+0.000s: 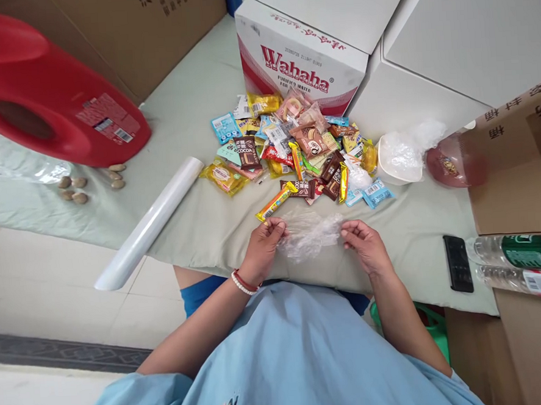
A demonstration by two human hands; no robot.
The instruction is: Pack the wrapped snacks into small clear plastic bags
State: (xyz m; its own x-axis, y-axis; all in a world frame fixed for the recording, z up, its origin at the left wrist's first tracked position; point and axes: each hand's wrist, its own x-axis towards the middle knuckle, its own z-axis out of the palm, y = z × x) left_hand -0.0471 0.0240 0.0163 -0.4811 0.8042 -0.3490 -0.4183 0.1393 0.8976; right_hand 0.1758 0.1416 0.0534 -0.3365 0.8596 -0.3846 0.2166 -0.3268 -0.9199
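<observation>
Clear, thin, heavily crinkled plastic bag (310,235) spread between both hands over the near edge of the green cloth-covered table (431,235). Left hand (266,242): thumb and fingers pinched on its left side. Right hand (366,244): same on right edge, other fingers loosely curled. Heap of multicoloured snack packets (312,142) crowds the space just beyond; yellow-orange wrapped bar (276,201) nearest. White plastic tub (401,177) right, long glossy white roll (150,225) left.

Two hands (264,245) (367,244), one held bag (310,235) — one phone (458,264), one roll (150,222)
</observation>
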